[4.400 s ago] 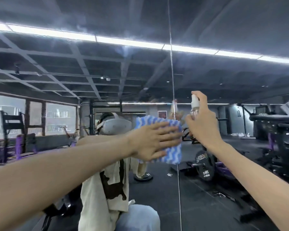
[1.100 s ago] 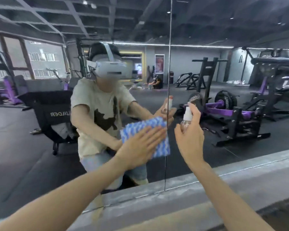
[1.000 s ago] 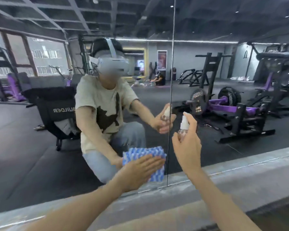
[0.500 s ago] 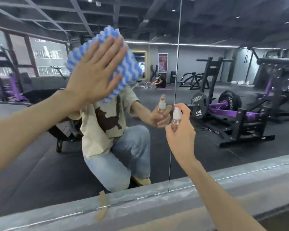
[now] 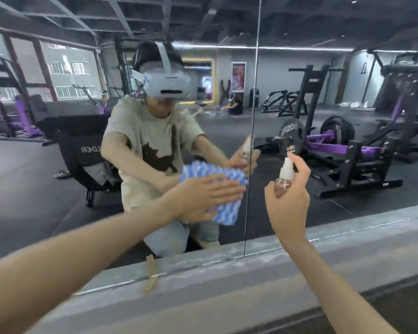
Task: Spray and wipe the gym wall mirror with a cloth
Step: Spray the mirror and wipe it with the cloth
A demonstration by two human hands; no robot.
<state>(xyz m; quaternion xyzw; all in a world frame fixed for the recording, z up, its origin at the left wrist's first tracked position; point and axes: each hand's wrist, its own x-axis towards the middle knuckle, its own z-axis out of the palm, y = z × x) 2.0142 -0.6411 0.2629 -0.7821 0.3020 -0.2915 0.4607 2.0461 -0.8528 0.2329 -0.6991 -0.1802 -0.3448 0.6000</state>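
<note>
The wall mirror (image 5: 58, 179) fills the view, split by a vertical seam (image 5: 252, 131) just right of centre. My left hand (image 5: 203, 198) lies flat, fingers straight, pressing a blue-and-white wavy cloth (image 5: 225, 213) against the left panel low down, close to the seam. My right hand (image 5: 287, 201) grips a small clear spray bottle (image 5: 284, 179) with a white nozzle, held upright in front of the right panel, a short way off the glass. The index finger rests on top of the nozzle.
A grey ledge (image 5: 227, 280) runs along the mirror's bottom edge, with a strip of tan tape (image 5: 151, 276) stuck across it. The glass reflects me crouching, a black chair and purple weight machines.
My left hand swept the cloth from high on the left panel down and right to near the seam. The right hand with the bottle stayed about where it was.
</note>
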